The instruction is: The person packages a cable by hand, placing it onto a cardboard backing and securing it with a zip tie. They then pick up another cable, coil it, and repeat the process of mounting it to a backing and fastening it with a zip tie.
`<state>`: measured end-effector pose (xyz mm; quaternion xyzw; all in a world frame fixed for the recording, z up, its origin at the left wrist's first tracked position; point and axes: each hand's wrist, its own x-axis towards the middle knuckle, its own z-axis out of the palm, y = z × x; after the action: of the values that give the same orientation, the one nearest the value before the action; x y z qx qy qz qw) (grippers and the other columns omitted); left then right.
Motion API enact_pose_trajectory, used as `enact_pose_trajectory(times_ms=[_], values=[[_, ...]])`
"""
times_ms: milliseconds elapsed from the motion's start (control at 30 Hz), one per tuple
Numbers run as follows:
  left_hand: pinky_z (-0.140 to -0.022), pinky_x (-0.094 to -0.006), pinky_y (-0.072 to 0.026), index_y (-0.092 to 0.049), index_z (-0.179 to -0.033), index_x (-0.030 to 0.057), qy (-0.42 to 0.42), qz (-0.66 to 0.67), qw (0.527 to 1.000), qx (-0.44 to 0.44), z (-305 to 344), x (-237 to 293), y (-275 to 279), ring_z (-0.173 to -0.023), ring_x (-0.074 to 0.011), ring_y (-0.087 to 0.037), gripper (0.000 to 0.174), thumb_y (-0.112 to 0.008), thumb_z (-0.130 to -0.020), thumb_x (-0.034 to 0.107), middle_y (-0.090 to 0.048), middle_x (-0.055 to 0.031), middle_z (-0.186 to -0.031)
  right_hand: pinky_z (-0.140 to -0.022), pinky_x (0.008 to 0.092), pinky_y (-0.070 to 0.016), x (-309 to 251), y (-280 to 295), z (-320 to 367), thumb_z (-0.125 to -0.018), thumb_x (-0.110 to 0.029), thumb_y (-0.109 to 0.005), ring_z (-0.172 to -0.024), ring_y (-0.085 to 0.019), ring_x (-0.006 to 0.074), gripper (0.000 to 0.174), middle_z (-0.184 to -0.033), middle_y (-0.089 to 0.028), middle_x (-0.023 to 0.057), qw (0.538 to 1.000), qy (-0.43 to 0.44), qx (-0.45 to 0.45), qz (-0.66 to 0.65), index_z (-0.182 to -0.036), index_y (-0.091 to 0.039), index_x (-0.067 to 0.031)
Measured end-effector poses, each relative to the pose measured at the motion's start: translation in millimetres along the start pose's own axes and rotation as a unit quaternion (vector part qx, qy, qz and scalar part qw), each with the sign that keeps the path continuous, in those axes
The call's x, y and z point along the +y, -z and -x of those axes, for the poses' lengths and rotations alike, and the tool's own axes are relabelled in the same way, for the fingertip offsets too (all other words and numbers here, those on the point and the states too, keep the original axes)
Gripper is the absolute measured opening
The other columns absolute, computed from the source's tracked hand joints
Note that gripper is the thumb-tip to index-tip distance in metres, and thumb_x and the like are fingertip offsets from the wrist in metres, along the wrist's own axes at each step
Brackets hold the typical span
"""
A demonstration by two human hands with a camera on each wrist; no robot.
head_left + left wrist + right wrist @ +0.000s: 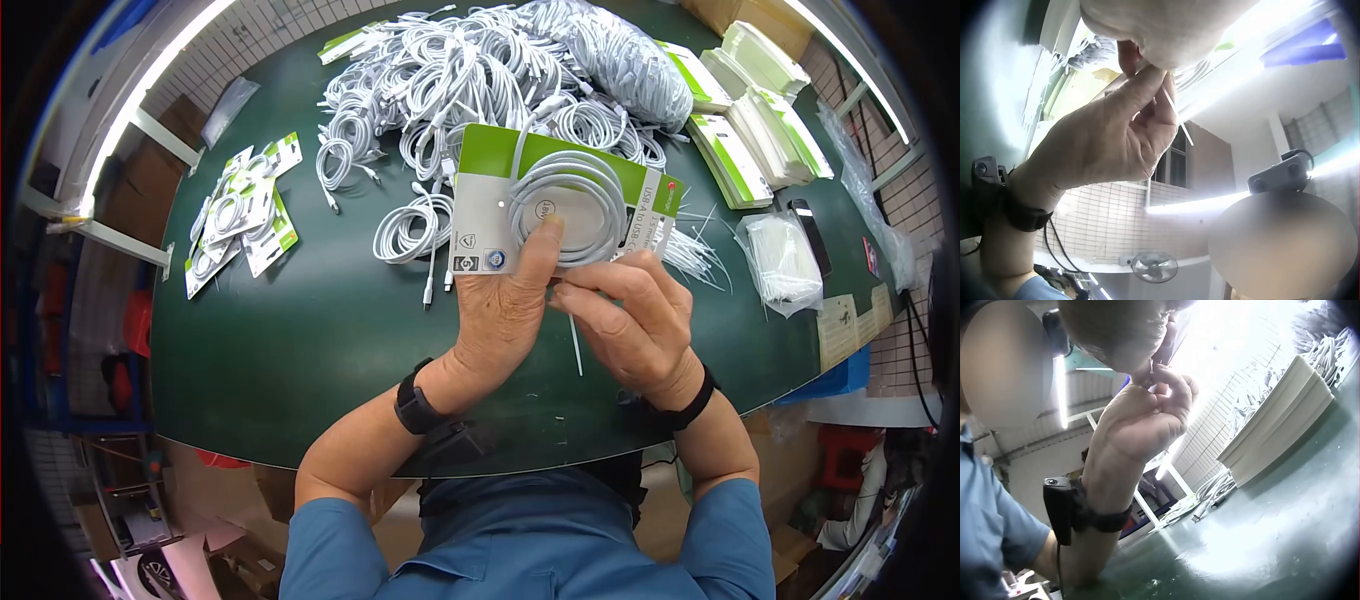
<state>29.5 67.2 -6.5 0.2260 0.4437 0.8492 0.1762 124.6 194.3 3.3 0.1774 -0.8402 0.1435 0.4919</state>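
Where legible, "USB-A to USB-C" card (481, 212)

The tabletop (300, 370) looks smooth and glossy. Beyond it, the wall (1247, 381) is glossy tile; right of its centre lies a clear, crinkled plastic bag (783, 262).

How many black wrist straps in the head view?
2: left strap, just behind the left hand gripping the card; right strap, just behind the right hand.
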Motion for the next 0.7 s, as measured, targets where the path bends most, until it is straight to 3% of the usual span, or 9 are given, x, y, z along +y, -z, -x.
enact_pose_trajectory(times_ms=[267, 367, 467, 700], values=[[-0.089, -0.0316, -0.0585, -0.051, -0.138, 0.0053, -0.043, -0.091, 0.994, -0.033, -1.6, -4.0, 11.4, -0.11, -0.0153, -0.066, 0.042, -0.069, -0.1, 0.006, -0.063, -0.0077, -0.126, -0.058, 0.0317, -0.0545, 0.0, 0.9, 3.3, -0.068, -0.003, -0.08, -0.073, -0.066, 0.0207, 0.032, -0.102, -0.072, 0.0092, 1.0, -0.001, -0.002, 0.002, -0.1, -0.076, -0.0035], [-0.092, -0.032, -0.0553, -0.058, -0.132, -0.0002, -0.018, -0.025, 0.999, -0.022, -1.5, 5.9, 1.3, -0.107, -0.0142, -0.064, 0.034, -0.069, -0.1, 0.007, -0.066, -0.0075, -0.12, -0.058, 0.0326, -0.055, 2.0, -1.7, 3.9, -0.066, -0.003, -0.079, -0.072, -0.067, 0.0218, 0.032, -0.1, -0.071, 0.0103, 1.0, 0.009, 0.01, -0.01, -0.098, -0.075, -0.0014], [-0.093, -0.0325, -0.0551, -0.058, -0.131, -0.0004, -0.003, -0.024, 1.0, -0.01, -3.5, 4.6, 3.2, -0.107, -0.0143, -0.064, 0.033, -0.069, -0.1, 0.006, -0.066, -0.0076, -0.12, -0.059, 0.0335, -0.0559, 0.6, -3.7, 2.9, -0.064, -0.003, -0.078, -0.073, -0.068, 0.0231, 0.032, -0.097, -0.07, 0.0111, 1.0, 0.009, 0.019, -0.018, -0.095, -0.074, 0.0013], [-0.081, -0.0284, -0.057, -0.054, -0.135, 0.0001, -0.021, -0.047, 0.999, 0.001, -6.4, 1.3, 3.0, -0.102, -0.0131, -0.064, 0.04, -0.07, -0.1, 0.008, -0.066, -0.0081, -0.119, -0.061, 0.0344, -0.058, -5.5, -6.4, 2.9, -0.063, -0.003, -0.077, -0.074, -0.07, 0.0247, 0.032, -0.096, -0.069, 0.0127, 0.999, -0.005, 0.026, -0.033, -0.094, -0.073, 0.0045]])
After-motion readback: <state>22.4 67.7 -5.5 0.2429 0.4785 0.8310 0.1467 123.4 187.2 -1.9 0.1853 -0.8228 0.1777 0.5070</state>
